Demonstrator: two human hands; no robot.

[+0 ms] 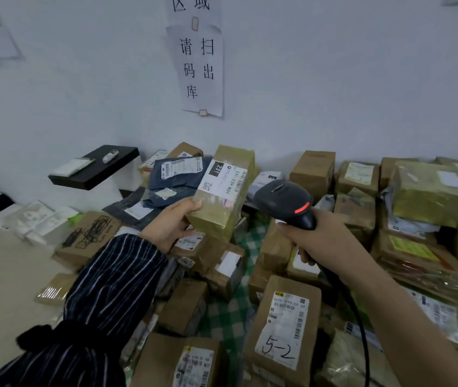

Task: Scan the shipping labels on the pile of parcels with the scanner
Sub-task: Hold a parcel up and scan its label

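**Left hand** (172, 224), centre of frame, striped sleeve (104, 297) behind it: fingers and thumb curled round the lower end of a taped brown parcel (222, 202), holding it raised and tilted above the heap.

**Shipping label** (223, 177): white, on the parcel's upward face, printed "231" with a barcode along one edge; turned toward the camera.

**Right hand** (320, 238), right of centre: fingers wrapped tight round the handle of the scanner (286, 199). The black scanner sits just right of the held parcel, not touching it, with a red strip lit on its neck. Its black cable (362, 331) runs down to the lower right edge.

**Pile of parcels** (356, 205): cardboard boxes and bags filling the lower and right of the frame, against the wall. Includes a box hand-marked "5-2" (283, 331) at lower centre and a dark blue mailer bag (177, 177) behind the held parcel. Green checked cloth (222, 308) shows between the boxes.

**Wall**: paper sign (199, 71) with Chinese characters, top centre. Black shelf (96, 170) at mid left.
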